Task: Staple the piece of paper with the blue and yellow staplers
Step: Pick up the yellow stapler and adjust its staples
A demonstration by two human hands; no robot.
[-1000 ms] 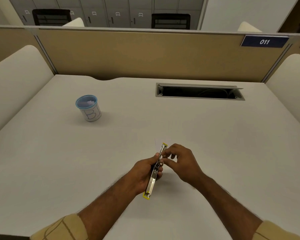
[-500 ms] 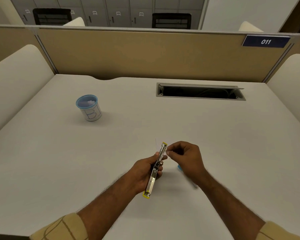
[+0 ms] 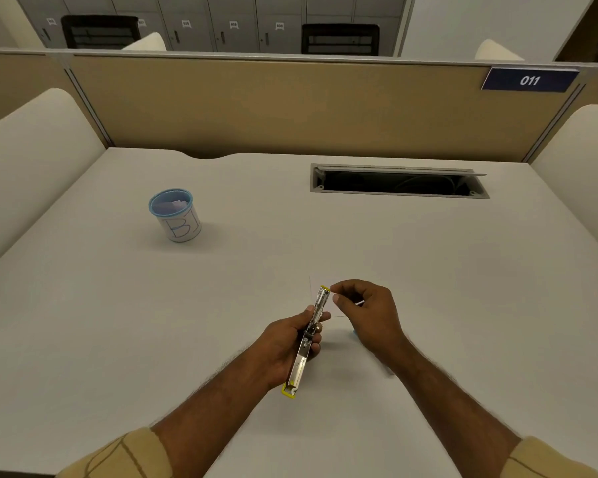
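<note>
My left hand (image 3: 285, 346) grips the yellow stapler (image 3: 306, 343) above the table, its metal underside facing up and its front end pointing away from me. Just right of that front end, my right hand (image 3: 363, 312) pinches a small white piece of paper (image 3: 332, 310) between thumb and fingers; the paper's edge lies against the stapler's tip. The paper is hard to tell from the white table. A sliver of the blue stapler (image 3: 354, 334) shows on the table under my right wrist; the rest of it is hidden.
A blue-rimmed paper cup (image 3: 176, 215) with handwriting on it and paper slips inside stands at the left middle of the white table (image 3: 118, 322). An open cable slot (image 3: 397, 182) sits at the back right. Tan partitions and padded side panels enclose the desk.
My right hand's fingers have curled in on the paper and drawn slightly right of the stapler's tip. The blue sliver under my wrist has come into view. My left hand has stayed put.
</note>
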